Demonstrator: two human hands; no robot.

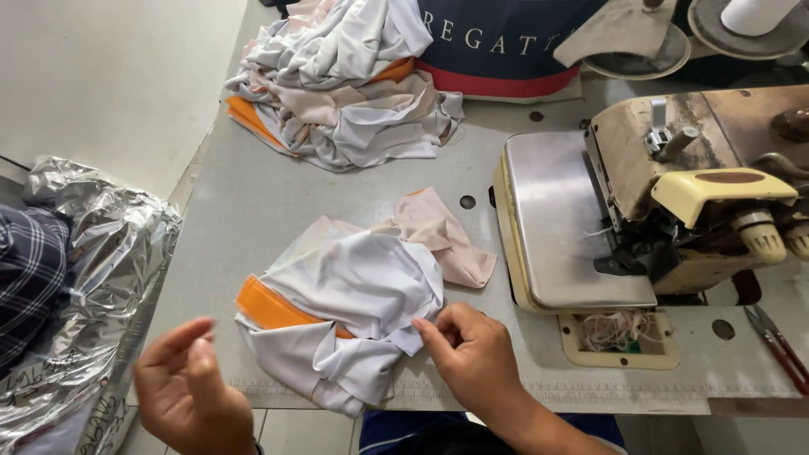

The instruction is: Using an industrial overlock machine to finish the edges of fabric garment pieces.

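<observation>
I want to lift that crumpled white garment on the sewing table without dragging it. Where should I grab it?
Grip the white garment by its orange band, coming from the near left: that folded edge looks firm and lies exposed, close to the free left hand. The right hand already pinches the near right edge.

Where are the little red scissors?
In the head view, the red-handled scissors lie at the far right edge of the grey table, just below the sewing machine and right of the person's right hand.
</observation>
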